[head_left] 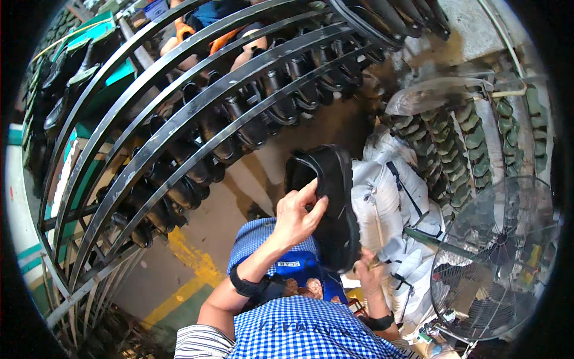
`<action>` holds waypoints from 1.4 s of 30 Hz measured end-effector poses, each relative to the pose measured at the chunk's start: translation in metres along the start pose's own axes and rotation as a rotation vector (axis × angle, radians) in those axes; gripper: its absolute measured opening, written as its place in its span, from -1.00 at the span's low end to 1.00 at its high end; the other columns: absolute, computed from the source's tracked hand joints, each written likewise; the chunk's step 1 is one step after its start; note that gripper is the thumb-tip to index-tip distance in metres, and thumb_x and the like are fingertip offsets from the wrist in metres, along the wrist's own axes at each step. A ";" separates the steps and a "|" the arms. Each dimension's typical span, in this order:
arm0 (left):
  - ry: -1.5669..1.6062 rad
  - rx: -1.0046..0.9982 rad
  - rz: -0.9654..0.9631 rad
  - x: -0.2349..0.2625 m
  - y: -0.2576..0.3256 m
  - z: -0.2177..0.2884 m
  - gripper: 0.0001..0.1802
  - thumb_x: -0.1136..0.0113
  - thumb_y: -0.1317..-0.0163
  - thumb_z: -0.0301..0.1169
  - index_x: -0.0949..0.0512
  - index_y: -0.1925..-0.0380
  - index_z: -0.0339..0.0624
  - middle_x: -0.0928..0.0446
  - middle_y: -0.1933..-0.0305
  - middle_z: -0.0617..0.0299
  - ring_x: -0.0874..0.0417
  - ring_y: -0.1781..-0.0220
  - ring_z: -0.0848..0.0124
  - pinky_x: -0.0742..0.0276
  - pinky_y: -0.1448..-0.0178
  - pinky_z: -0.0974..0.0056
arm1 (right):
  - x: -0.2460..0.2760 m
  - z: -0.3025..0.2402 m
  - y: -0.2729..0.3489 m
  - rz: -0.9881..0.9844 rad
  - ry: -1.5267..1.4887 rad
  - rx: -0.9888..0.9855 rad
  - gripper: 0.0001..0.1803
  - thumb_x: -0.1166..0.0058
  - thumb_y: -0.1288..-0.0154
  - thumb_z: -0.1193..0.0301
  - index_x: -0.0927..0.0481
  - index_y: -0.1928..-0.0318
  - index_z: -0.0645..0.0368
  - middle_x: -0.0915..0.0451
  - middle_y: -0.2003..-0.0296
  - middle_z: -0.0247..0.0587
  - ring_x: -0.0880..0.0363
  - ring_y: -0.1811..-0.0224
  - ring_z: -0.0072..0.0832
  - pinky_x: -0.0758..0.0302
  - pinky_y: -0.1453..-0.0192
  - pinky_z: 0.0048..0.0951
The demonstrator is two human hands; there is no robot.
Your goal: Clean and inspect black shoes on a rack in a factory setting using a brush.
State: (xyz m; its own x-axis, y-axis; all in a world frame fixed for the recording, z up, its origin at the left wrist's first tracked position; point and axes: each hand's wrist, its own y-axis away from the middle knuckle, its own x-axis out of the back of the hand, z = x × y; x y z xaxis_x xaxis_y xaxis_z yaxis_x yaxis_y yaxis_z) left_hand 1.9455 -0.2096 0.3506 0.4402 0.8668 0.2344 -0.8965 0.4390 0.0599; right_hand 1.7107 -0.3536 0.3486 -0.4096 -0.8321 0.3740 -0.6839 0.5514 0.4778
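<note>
Head view: around black shoe (342,218), rack (143,151), fan (501,240), probably white sacks (382,194)

- The left arm comes in from the lower edge, bent at the elbow, its bare left forearm (267,254) slanting up and to the right.
- The left hand (296,216) is higher in view, near the middle; its index finger (309,191) points upward, with the thumb (320,207) apart below it and the other fingers curled.
- The right forearm (378,300) rises more steeply from below.
- The right hand (369,269) sits lower and farther right, blurred; its finger pose is unclear.
</note>
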 end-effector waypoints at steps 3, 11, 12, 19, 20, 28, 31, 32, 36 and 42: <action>-0.151 -0.409 -0.151 0.005 0.002 0.012 -0.70 -0.22 0.08 -0.47 -0.54 0.28 -0.30 -0.43 0.67 0.11 -0.42 0.64 0.27 -0.32 0.46 0.26 | 0.020 -0.016 -0.020 0.174 -0.267 0.112 -0.65 0.16 -0.30 0.32 -0.47 0.08 0.35 -0.58 0.36 -0.25 -0.42 0.51 -0.62 -0.32 0.48 -0.65; -0.127 -0.632 -0.407 -0.021 0.011 0.018 -0.69 -0.21 0.13 -0.52 -0.56 0.28 -0.26 -0.37 0.77 0.21 -0.42 0.72 0.35 -0.27 0.47 0.28 | 0.055 -0.109 -0.022 0.066 0.443 0.409 -0.72 0.04 -0.21 0.41 -0.49 0.12 0.32 -0.56 0.40 -0.07 -0.56 0.43 -0.34 -0.45 0.35 -0.45; -0.145 -0.635 -0.449 -0.024 0.011 0.020 -0.73 -0.21 0.13 -0.51 -0.56 0.32 -0.25 -0.36 0.77 0.21 -0.41 0.72 0.34 -0.27 0.47 0.27 | 0.052 -0.113 -0.021 0.050 0.497 0.503 -0.73 0.00 -0.16 0.43 -0.51 0.13 0.29 -0.55 0.42 -0.08 -0.55 0.45 -0.29 -0.45 0.37 -0.44; -0.149 -0.656 -0.544 -0.041 0.013 0.026 -0.86 -0.19 0.10 -0.48 -0.55 0.45 -0.23 -0.35 0.79 0.21 -0.39 0.71 0.29 -0.29 0.46 0.25 | 0.065 -0.119 -0.015 0.205 0.807 0.635 -0.70 -0.13 0.00 0.45 -0.55 0.17 0.19 -0.47 0.56 -0.18 -0.47 0.59 -0.26 -0.40 0.52 -0.38; -0.156 -0.671 -0.604 -0.043 0.012 0.026 -0.81 -0.19 0.09 -0.48 -0.58 0.39 -0.24 -0.35 0.79 0.20 -0.39 0.71 0.29 -0.30 0.45 0.25 | 0.068 -0.118 -0.013 0.215 0.806 0.629 -0.70 -0.13 0.00 0.45 -0.55 0.17 0.19 -0.47 0.56 -0.18 -0.47 0.59 -0.26 -0.40 0.52 -0.38; -0.154 -0.707 -0.608 -0.056 0.020 0.027 -0.86 -0.19 0.07 -0.48 -0.57 0.44 -0.23 -0.36 0.79 0.20 -0.39 0.72 0.29 -0.30 0.46 0.26 | 0.088 -0.106 -0.004 0.049 0.671 0.569 -0.70 -0.16 -0.02 0.40 -0.56 0.20 0.25 -0.52 0.55 -0.13 -0.49 0.58 -0.23 -0.42 0.51 -0.40; -0.136 -0.660 -0.555 -0.062 0.023 0.033 -0.95 -0.18 0.07 -0.48 -0.54 0.54 -0.19 -0.34 0.81 0.21 -0.40 0.73 0.29 -0.30 0.46 0.26 | 0.089 -0.127 -0.001 0.165 0.783 0.438 -0.72 -0.15 -0.03 0.39 -0.58 0.22 0.24 -0.56 0.50 -0.10 -0.53 0.54 -0.23 -0.44 0.48 -0.41; -0.126 -0.668 -0.544 -0.062 0.023 0.033 -0.94 -0.18 0.06 -0.48 -0.54 0.52 -0.19 -0.33 0.82 0.21 -0.42 0.73 0.29 -0.30 0.45 0.26 | 0.090 -0.127 -0.001 0.148 0.784 0.448 -0.73 -0.15 -0.04 0.38 -0.58 0.22 0.23 -0.56 0.50 -0.09 -0.54 0.53 -0.23 -0.44 0.48 -0.39; -0.236 -0.720 -0.626 -0.064 0.025 0.027 -0.87 -0.17 0.05 -0.46 -0.56 0.44 -0.22 -0.38 0.79 0.19 -0.44 0.70 0.27 -0.29 0.45 0.26 | 0.108 -0.117 0.008 -0.025 0.755 0.439 -0.74 -0.13 -0.06 0.36 -0.58 0.22 0.19 -0.53 0.56 -0.12 -0.51 0.58 -0.24 -0.41 0.50 -0.35; -0.191 -0.662 -0.616 -0.062 0.023 0.025 -0.84 -0.17 0.05 -0.46 -0.55 0.40 -0.23 -0.40 0.78 0.19 -0.45 0.70 0.27 -0.30 0.43 0.26 | 0.102 -0.113 -0.002 0.039 0.720 0.436 -0.74 -0.13 -0.07 0.34 -0.59 0.23 0.19 -0.57 0.50 -0.12 -0.54 0.52 -0.22 -0.45 0.44 -0.39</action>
State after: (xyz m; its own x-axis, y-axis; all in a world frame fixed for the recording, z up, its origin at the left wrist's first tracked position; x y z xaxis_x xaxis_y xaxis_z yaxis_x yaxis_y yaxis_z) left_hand 1.8961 -0.2594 0.3617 0.7609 0.4075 0.5050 -0.2693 0.9063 -0.3256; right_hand 1.7382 -0.4328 0.4761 -0.0540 -0.4896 0.8703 -0.9098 0.3834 0.1592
